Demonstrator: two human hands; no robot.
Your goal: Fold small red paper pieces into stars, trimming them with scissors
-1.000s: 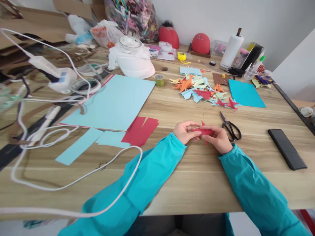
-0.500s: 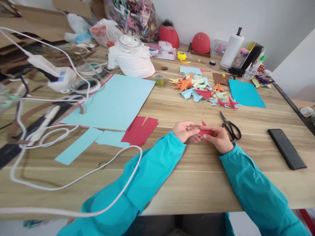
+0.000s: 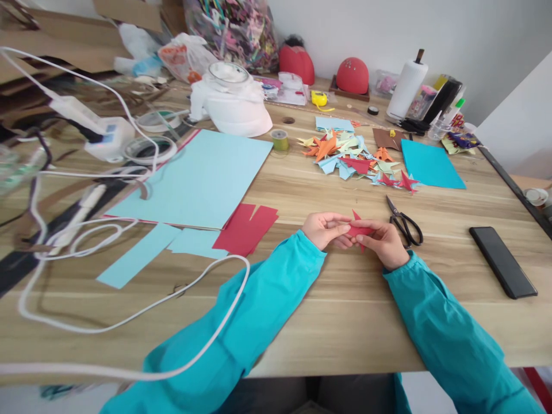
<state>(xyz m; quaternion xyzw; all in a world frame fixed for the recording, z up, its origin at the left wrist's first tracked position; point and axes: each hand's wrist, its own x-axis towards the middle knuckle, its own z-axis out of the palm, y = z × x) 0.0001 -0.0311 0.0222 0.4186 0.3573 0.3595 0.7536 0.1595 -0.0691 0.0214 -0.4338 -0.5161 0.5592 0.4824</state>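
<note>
Between my hands, above the wooden table, is a small red folded paper crane (image 3: pixel 357 230) with pointed tips sticking up and down. My left hand (image 3: pixel 328 229) pinches its left side between thumb and fingers. From the right, my right hand (image 3: pixel 383 241) grips the other side, also with thumb and fingers. Parts of the paper are hidden by the fingers. Black-handled scissors (image 3: pixel 405 224) lie just beyond my right hand. Several red paper pieces (image 3: pixel 248 230) rest to the left of my left hand.
Farther back lies a pile of colourful folded paper cranes (image 3: pixel 345 152) beside a blue paper stack (image 3: pixel 432 164). A phone (image 3: pixel 502 261) lies at the right. Large light-blue sheets (image 3: pixel 198 178) spread at the left, near a white cable (image 3: pixel 233 322) that loops over my left sleeve.
</note>
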